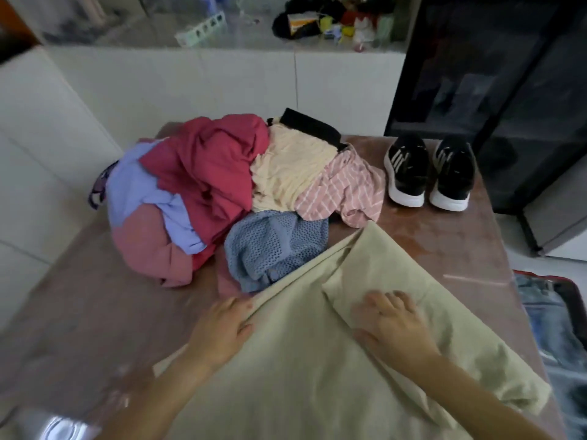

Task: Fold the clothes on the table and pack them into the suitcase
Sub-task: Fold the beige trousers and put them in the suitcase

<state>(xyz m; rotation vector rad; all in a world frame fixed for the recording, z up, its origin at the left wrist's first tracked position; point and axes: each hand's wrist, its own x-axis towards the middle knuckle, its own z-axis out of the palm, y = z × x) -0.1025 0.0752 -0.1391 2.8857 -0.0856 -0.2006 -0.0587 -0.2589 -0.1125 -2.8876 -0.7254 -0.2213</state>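
- Beige garment (301,376) lies spread over the near part of the table (95,312). One corner reaches away from the camera and a folded flap crosses its middle.
- Left hand (222,325) sits at the beige garment's left edge, back up. Its fingertips are tucked under the fold and its thumb lies against the cloth, so it grips that edge.
- Right hand (392,325) lies flat on top of the beige garment, fingers spread and straight, pressing the flap down and holding nothing.
- Pile of clothes (222,185) is heaped beyond the beige garment. Its blue mesh piece (276,246) touches the far left edge, and a pink striped shirt (346,188) lies just past the far corner.
- Black sneakers (425,173) stand side by side beyond and right of the beige garment, apart from it.
- Suitcase (546,277) lies open to the right of the beige garment, below the table's edge, with denim inside.
- Tabletop shows in a wide stretch left of the beige garment and in a narrower strip along its right side.
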